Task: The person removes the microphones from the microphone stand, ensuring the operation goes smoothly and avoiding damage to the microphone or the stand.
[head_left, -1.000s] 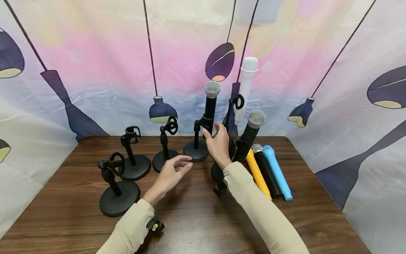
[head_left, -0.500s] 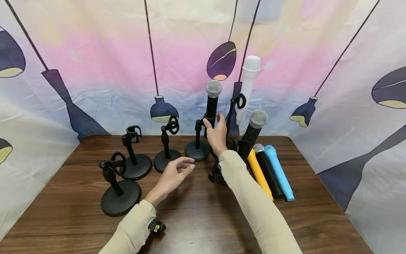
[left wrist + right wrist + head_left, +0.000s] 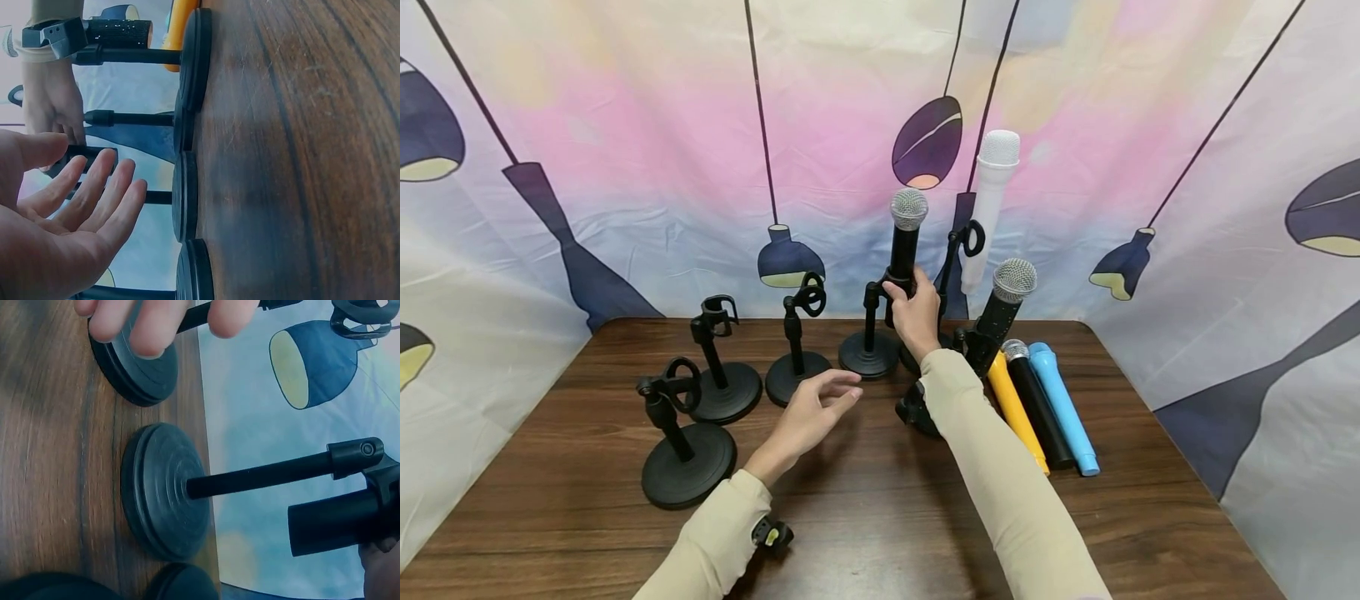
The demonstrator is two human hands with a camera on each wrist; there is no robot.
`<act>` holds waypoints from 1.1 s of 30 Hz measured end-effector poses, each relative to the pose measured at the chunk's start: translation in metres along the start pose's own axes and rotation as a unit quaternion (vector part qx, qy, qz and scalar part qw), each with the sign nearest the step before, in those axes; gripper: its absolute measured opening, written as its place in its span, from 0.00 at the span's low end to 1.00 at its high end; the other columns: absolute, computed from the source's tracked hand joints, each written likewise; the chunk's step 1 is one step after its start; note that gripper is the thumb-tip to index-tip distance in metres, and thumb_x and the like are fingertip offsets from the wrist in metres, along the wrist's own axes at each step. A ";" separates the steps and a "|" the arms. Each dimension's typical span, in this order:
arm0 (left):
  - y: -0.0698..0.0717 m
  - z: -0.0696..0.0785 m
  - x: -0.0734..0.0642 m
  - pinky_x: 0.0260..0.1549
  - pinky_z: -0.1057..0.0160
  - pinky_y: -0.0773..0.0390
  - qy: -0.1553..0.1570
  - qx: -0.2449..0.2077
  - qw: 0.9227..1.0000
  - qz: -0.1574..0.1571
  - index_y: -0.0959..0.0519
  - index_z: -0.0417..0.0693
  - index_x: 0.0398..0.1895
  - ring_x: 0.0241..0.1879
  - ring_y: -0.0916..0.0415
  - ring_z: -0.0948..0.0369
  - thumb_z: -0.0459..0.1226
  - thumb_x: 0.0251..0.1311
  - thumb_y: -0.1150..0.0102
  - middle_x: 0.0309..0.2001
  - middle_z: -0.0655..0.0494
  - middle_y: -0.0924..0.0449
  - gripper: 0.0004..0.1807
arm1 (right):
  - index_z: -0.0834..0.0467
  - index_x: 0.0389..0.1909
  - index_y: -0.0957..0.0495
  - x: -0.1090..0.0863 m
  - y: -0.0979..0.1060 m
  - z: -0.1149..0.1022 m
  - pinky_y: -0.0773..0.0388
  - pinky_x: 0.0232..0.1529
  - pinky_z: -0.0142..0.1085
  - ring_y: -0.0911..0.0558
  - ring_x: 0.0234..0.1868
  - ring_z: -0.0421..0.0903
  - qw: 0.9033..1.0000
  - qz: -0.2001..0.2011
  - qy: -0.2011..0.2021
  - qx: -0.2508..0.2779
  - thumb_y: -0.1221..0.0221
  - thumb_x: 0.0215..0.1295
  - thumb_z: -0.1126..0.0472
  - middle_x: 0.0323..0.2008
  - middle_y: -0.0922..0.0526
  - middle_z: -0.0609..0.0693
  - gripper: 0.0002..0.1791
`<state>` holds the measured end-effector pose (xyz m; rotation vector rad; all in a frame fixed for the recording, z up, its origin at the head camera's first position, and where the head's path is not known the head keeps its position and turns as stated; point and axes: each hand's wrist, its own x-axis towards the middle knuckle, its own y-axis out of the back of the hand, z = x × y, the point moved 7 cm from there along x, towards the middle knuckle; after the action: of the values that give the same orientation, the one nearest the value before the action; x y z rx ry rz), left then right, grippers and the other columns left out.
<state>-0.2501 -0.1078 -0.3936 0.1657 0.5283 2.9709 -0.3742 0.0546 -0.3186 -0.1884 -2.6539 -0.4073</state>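
My right hand (image 3: 916, 312) reaches to the back of the table and holds the lower handle of a black microphone (image 3: 905, 246) with a silver mesh head. That microphone sits tilted in the clip of a black stand (image 3: 868, 354); in the right wrist view its handle end (image 3: 331, 522) pokes out below the clip, with fingertips (image 3: 382, 545) against it. My left hand (image 3: 808, 417) hovers above the table with fingers relaxed and holding nothing, also in the left wrist view. It is closest to an unoccupied stand (image 3: 790, 375) with a ring clip.
Two more bare stands (image 3: 688, 467) (image 3: 726, 390) stand at left. Right of my right hand, a speckled black microphone (image 3: 1000, 312) and a white microphone (image 3: 996, 192) rise on stands. A yellow (image 3: 1018, 412), a black (image 3: 1037, 408) and a blue microphone (image 3: 1063, 408) lie at right. A patterned cloth (image 3: 662, 167) hangs behind.
My right hand has moved slightly forward and its fingers have come onto the black microphone's lower handle. My left hand has stayed nearly still. The head view has shifted slightly.
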 end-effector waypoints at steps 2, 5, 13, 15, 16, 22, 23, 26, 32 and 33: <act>0.000 -0.001 0.001 0.52 0.49 0.21 -0.005 0.005 1.000 0.002 0.20 0.50 0.60 0.51 0.19 0.53 0.40 0.72 0.39 0.52 0.52 0.16 0.16 | 0.59 0.59 0.24 0.000 0.001 0.000 0.24 0.44 0.47 0.19 0.45 0.52 1.000 -0.005 0.003 -0.007 0.40 0.74 0.58 0.47 0.18 0.57 0.16; 0.000 -0.004 0.005 0.52 0.49 0.21 -0.012 0.012 1.000 0.004 0.21 0.49 0.61 0.52 0.19 0.52 0.39 0.72 0.40 0.53 0.50 0.17 0.17 | 0.58 0.59 0.24 -0.001 0.003 0.000 0.24 0.44 0.46 0.18 0.44 0.51 1.000 -0.010 0.009 -0.017 0.40 0.74 0.57 0.47 0.17 0.56 0.17; 0.002 -0.015 0.018 0.53 0.49 0.21 -0.015 0.022 0.999 0.026 0.25 0.43 0.65 0.55 0.19 0.49 0.36 0.73 0.41 0.56 0.44 0.18 0.20 | 0.58 0.60 0.23 -0.006 0.007 -0.003 0.21 0.46 0.46 0.16 0.45 0.53 0.999 -0.023 0.023 -0.032 0.38 0.73 0.56 0.48 0.16 0.56 0.19; 0.002 -0.015 0.021 0.54 0.48 0.22 -0.010 0.024 0.999 0.031 0.26 0.44 0.66 0.56 0.20 0.49 0.37 0.73 0.41 0.58 0.43 0.19 0.21 | 0.58 0.60 0.23 -0.008 0.007 -0.004 0.22 0.44 0.46 0.16 0.43 0.56 0.999 -0.026 0.027 -0.032 0.38 0.73 0.56 0.47 0.15 0.56 0.19; 0.002 -0.016 0.023 0.54 0.48 0.22 -0.008 0.025 0.999 0.033 0.27 0.44 0.67 0.57 0.20 0.49 0.37 0.73 0.41 0.59 0.42 0.20 0.22 | 0.58 0.61 0.23 -0.009 0.007 -0.004 0.22 0.43 0.46 0.16 0.42 0.57 0.999 -0.027 0.028 -0.032 0.38 0.73 0.56 0.46 0.15 0.56 0.19; -0.002 -0.014 0.032 0.56 0.47 0.23 -0.005 0.031 0.999 0.042 0.33 0.45 0.72 0.61 0.24 0.47 0.39 0.74 0.42 0.64 0.41 0.24 0.27 | 0.58 0.63 0.24 -0.016 0.009 -0.005 0.22 0.41 0.45 0.16 0.40 0.53 0.998 -0.034 0.036 -0.037 0.39 0.73 0.56 0.47 0.15 0.55 0.21; -0.002 -0.014 0.033 0.57 0.47 0.24 -0.006 0.030 0.999 0.045 0.33 0.44 0.73 0.62 0.24 0.47 0.39 0.74 0.42 0.64 0.41 0.25 0.28 | 0.58 0.63 0.24 -0.017 0.009 -0.005 0.22 0.42 0.45 0.15 0.41 0.53 0.998 -0.036 0.038 -0.037 0.38 0.73 0.56 0.48 0.15 0.55 0.21; -0.002 -0.011 0.037 0.58 0.46 0.25 -0.006 0.027 0.998 0.051 0.34 0.44 0.73 0.63 0.25 0.47 0.40 0.74 0.42 0.65 0.41 0.26 0.28 | 0.57 0.63 0.24 -0.021 0.010 -0.007 0.21 0.45 0.45 0.15 0.42 0.53 0.998 -0.040 0.044 -0.033 0.38 0.73 0.56 0.49 0.15 0.55 0.21; -0.003 -0.005 0.043 0.61 0.48 0.27 -0.009 0.022 0.998 0.054 0.36 0.46 0.74 0.66 0.29 0.47 0.41 0.74 0.43 0.68 0.42 0.29 0.29 | 0.58 0.62 0.23 -0.027 0.015 -0.011 0.21 0.40 0.44 0.16 0.32 0.51 0.997 -0.041 0.058 -0.034 0.38 0.73 0.57 0.45 0.14 0.55 0.20; -0.004 -0.004 0.044 0.61 0.48 0.27 -0.010 0.020 0.998 0.055 0.36 0.46 0.74 0.67 0.29 0.47 0.41 0.75 0.43 0.68 0.42 0.30 0.29 | 0.58 0.62 0.23 -0.028 0.016 -0.011 0.21 0.38 0.44 0.17 0.30 0.50 0.997 -0.041 0.059 -0.036 0.38 0.73 0.57 0.44 0.14 0.55 0.20</act>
<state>-0.2940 -0.0999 -0.3949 0.2348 0.5952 3.0631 -0.3414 0.0641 -0.3174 -0.0754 -2.5395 -0.5257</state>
